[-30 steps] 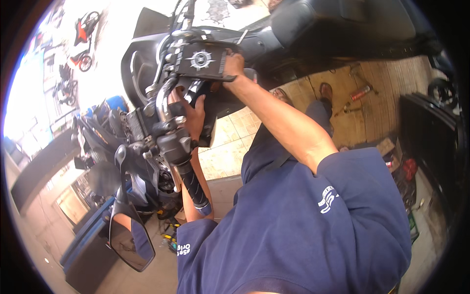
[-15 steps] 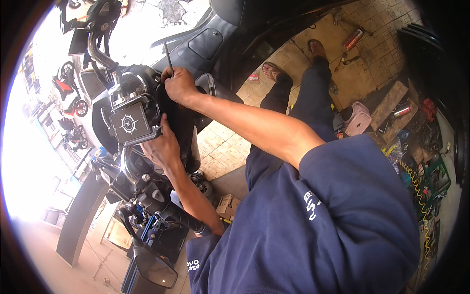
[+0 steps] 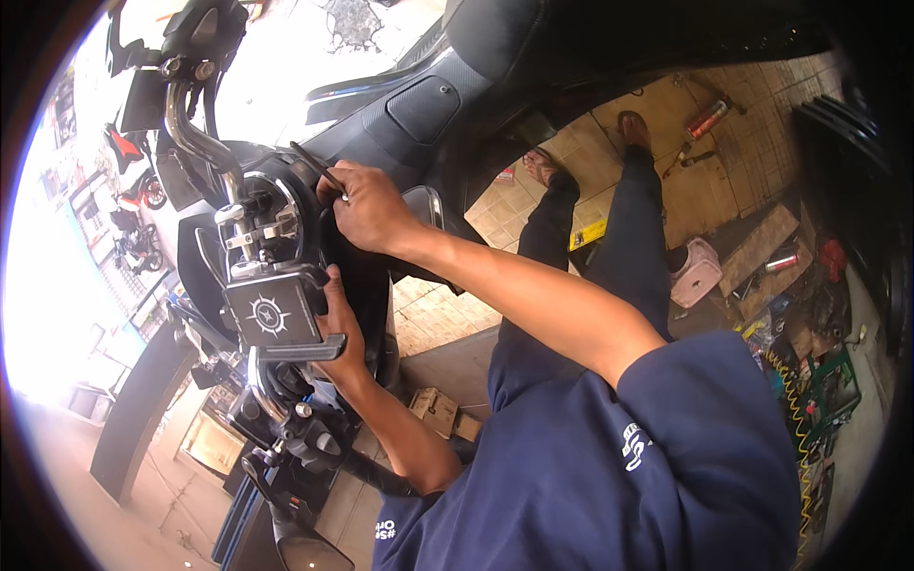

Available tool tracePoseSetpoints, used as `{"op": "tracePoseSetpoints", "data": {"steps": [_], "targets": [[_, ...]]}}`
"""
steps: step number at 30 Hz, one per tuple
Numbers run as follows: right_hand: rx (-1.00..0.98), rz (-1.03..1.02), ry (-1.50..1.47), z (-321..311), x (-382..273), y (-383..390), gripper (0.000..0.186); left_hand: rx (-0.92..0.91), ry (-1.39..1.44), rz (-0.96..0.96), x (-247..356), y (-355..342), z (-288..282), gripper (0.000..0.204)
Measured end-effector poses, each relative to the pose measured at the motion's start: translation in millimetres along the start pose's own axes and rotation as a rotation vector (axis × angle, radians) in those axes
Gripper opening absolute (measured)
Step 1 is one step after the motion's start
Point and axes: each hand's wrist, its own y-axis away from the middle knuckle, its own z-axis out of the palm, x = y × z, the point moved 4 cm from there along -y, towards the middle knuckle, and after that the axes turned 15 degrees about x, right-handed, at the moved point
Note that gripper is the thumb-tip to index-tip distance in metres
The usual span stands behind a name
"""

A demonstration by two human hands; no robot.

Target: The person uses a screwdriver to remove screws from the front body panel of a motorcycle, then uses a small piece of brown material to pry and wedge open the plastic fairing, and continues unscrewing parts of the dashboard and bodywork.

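A scooter-type motorcycle (image 3: 419, 109) with a black body stands on the left, its chrome handlebar (image 3: 195, 138) running past my hands. My right hand (image 3: 376, 209) is closed around a thin dark rod-shaped tool (image 3: 312, 164), whose upper part slants up and left above the dark panel behind the handlebar. The tool's lower end is hidden by the hand. Close below, my left hand (image 3: 341, 322) reaches behind a black phone holder (image 3: 274, 316) with a white compass emblem. Its thumb points upward beside the holder; the other fingers are hidden.
A mirror (image 3: 305, 538) juts out at lower left. Cardboard boxes (image 3: 434, 411) sit below my left forearm. On the tiled floor lie a red spray can (image 3: 708, 118), a pink stool (image 3: 697, 272) and wooden boards (image 3: 759, 249). A coiled yellow hose (image 3: 796, 409) runs along the right.
The rod-shaped tool has tipped from nearly upright to leaning left in my right hand. The view has shifted, so the phone holder and both hands appear lower and farther right.
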Motion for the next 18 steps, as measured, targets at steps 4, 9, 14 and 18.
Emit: {"op": "tracePoseSetpoints", "data": {"steps": [4,9,14,18], "targets": [[-0.133,0.068,-0.023,4,3,-13,0.013,-0.002,0.103,0.005,17,2,-2,0.084],[-0.277,0.146,0.017,1,4,-26,0.017,0.022,-0.009,0.132,6,-1,3,0.069],[-0.394,0.149,0.027,-15,-3,-38,0.034,0.000,-0.139,-0.079,-6,-2,5,0.078],[-0.643,0.514,0.156,-19,-10,-64,0.030,-0.010,-0.189,-0.211,33,-1,-1,0.077]]}}
